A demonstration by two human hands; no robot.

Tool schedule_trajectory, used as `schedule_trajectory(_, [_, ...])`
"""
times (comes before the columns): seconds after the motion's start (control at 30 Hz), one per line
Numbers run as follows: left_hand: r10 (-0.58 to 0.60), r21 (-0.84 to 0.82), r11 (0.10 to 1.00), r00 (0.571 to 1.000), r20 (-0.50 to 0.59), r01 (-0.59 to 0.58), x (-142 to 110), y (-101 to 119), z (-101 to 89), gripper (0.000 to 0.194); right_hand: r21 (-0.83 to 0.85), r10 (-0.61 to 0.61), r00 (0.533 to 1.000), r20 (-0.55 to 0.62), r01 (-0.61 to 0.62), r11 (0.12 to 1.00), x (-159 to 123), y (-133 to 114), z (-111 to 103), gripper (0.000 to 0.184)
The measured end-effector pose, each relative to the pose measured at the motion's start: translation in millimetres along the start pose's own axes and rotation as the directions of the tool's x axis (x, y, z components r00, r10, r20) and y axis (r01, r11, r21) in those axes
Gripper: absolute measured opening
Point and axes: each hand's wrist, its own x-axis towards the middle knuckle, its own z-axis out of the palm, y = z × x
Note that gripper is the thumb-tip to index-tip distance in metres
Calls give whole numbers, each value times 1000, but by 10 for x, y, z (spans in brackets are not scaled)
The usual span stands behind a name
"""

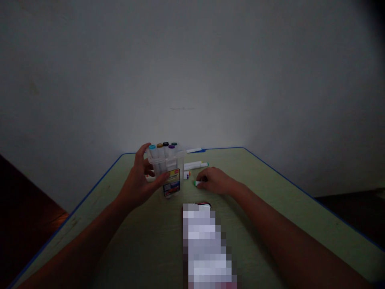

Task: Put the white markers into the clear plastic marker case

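Observation:
My left hand (pixel 143 176) is wrapped round a clear plastic marker box (pixel 181 168), with the thumb across its printed label (pixel 172 184). Several capped markers (pixel 161 151) stand in the box, their cap ends light blue, brown, black, purple and dark teal. To the right of the box, my right hand (pixel 213 180) is closed on a white marker (pixel 197 183) with a green end, low over the tabletop. Most of that marker is hidden by the fingers.
Several loose white markers (pixel 195 165) lie on the table behind and beside the box, one (pixel 195 150) near the back edge. A blurred-out flat object (pixel 204 245), perhaps a phone, lies in front. The pale green table (pixel 264 192) has a blue edge and meets a wall (pixel 192 72).

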Motion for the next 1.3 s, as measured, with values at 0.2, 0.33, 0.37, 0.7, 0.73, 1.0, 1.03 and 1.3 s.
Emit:
schedule_trajectory(0.2, [-23,20,1000,1000,2,23,7,-2,4,87,-21,-1,1000,5,1,1000,-6,-14,-9,19])
schedule_trajectory(0.33, [-11,15,1000,1000,-2,11,12,-16,4,88,-10,4,1000,15,-3,1000,-14,-30,-24,19])
schedule_trajectory(0.37, [-9,15,1000,1000,-1,9,12,-16,4,87,-6,6,1000,13,-6,1000,-14,-29,-24,19])
schedule_trajectory(0.7, [-8,13,1000,1000,-4,8,6,-9,7,87,3,1,1000,-3,-1,1000,-2,-7,-6,18])
schedule_trajectory(0.73, [-9,13,1000,1000,-4,9,6,-12,8,87,2,2,1000,-2,-2,1000,-3,-8,-7,18])
schedule_trajectory(1.0, [-4,10,1000,1000,-9,4,8,-7,1,87,3,15,1000,4,-15,1000,-18,-26,-20,19])
schedule_trajectory(1.03, [-8,12,1000,1000,-7,8,8,-5,0,88,4,14,1000,5,-14,1000,-19,-26,-20,19])
schedule_trajectory(1.3, [-14,10,1000,1000,-9,14,9,-1,7,87,-28,3,1000,7,-3,1000,-17,-33,-32,15])
